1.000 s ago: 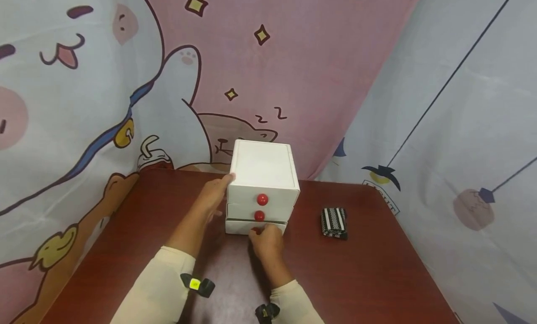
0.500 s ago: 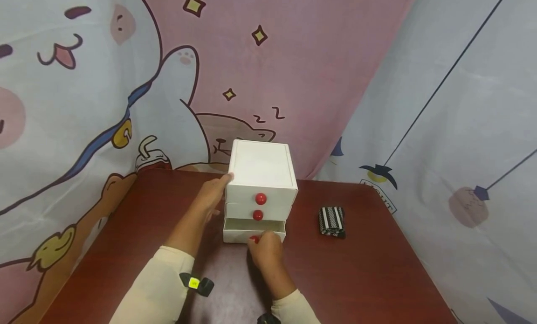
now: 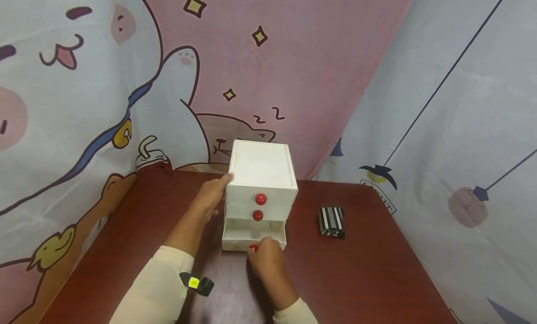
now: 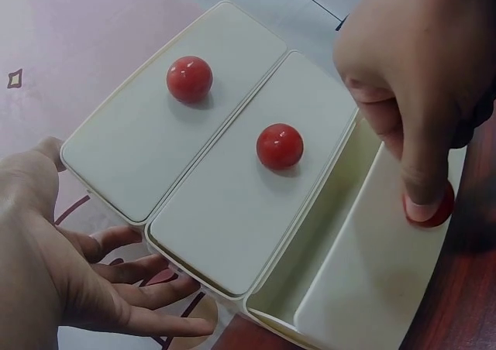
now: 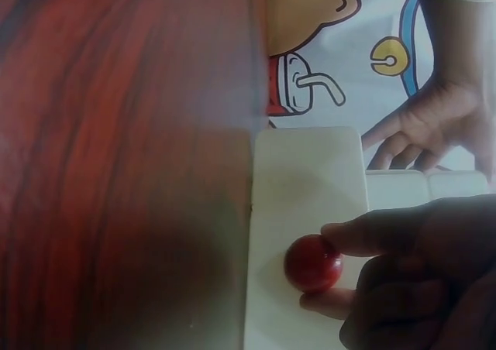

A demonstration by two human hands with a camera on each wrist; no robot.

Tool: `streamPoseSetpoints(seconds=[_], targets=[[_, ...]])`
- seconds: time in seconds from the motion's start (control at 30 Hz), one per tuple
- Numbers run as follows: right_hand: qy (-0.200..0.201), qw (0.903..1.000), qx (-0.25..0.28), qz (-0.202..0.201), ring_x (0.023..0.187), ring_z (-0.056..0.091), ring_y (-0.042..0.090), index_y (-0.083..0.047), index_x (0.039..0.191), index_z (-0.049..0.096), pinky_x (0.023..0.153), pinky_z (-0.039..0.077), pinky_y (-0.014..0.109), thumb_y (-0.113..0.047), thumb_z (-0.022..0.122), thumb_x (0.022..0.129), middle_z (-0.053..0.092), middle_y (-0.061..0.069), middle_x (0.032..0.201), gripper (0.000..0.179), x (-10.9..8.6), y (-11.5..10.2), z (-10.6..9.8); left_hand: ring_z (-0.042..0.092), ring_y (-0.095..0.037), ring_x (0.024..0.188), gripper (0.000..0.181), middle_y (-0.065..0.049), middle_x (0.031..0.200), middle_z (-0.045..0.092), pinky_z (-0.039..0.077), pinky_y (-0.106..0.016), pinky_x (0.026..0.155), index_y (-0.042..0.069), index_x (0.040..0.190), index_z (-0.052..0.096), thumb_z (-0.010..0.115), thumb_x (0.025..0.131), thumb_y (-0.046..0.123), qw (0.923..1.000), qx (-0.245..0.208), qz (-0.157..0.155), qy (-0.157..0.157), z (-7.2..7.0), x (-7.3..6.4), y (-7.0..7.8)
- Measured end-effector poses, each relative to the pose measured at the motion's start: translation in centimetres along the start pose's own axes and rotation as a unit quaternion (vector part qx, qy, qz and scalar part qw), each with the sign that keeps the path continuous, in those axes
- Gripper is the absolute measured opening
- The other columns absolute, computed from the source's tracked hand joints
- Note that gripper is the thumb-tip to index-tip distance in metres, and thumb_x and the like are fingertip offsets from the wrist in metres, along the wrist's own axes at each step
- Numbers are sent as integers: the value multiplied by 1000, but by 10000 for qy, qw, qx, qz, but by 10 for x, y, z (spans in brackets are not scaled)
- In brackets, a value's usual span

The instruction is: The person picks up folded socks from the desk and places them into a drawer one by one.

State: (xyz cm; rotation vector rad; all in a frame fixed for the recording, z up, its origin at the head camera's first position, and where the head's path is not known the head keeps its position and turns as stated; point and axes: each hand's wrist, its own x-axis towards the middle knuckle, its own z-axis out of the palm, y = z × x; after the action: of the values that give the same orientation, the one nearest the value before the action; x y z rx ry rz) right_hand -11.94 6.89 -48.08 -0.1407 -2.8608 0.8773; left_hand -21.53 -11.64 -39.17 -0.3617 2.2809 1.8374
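Observation:
A small white drawer cabinet [image 3: 263, 163] with round red knobs stands on the table. Its bottom drawer [image 3: 235, 245] is pulled out, and the part of its inside that shows holds nothing. My right hand [image 3: 268, 258] pinches that drawer's red knob [image 5: 313, 263] between thumb and finger, as the right wrist view shows. Against the cabinet's left side rests my left hand [image 3: 209, 196], thumb at the top edge; in the left wrist view its fingers [image 4: 159, 294] are spread and fairly straight. The top drawer [image 4: 167, 125] and the middle drawer [image 4: 248, 187] are closed.
A folded black-and-white striped fabric item [image 3: 331, 221] lies on the dark red-brown table [image 3: 361, 272], right of the cabinet. Behind the table hangs a cartoon-printed cloth [image 3: 310, 72], close to the cabinet's back.
The bottom drawer has slid out toward me, drawn by my right hand on its knob, and its inside has come into view. My left hand has stayed on the cabinet's side.

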Motion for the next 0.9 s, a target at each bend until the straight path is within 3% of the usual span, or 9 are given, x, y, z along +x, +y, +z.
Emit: streamPoseSetpoints(seconds=[0.33, 0.6, 0.9], targets=[[-158, 9993, -325, -65, 60, 58, 23, -18, 55, 49, 57, 49, 45, -16, 90, 78, 66, 9, 65, 47, -13, 2, -7, 54, -43, 146, 80, -20, 162, 51, 46, -76, 114, 10, 159, 52, 49, 105, 69, 10000, 4, 33, -23, 0, 1, -2], [-342, 9967, -720, -146, 65, 68, 25, -12, 63, 60, 61, 53, 49, -23, 93, 79, 71, 12, 71, 38, -27, 3, -14, 53, -44, 146, 80, -20, 163, 51, 47, -76, 113, 10, 158, 52, 50, 105, 69, 10000, -10, 72, -4, 0, 1, -3], [-489, 9951, -859, 3, 68, 67, 24, -15, 63, 60, 63, 53, 53, -22, 88, 79, 72, 10, 75, 33, -38, 2, -18, 53, -43, 146, 80, -19, 164, 51, 46, -75, 113, 11, 158, 52, 48, 104, 70, 10000, 87, 21, -44, 0, 0, -2]])
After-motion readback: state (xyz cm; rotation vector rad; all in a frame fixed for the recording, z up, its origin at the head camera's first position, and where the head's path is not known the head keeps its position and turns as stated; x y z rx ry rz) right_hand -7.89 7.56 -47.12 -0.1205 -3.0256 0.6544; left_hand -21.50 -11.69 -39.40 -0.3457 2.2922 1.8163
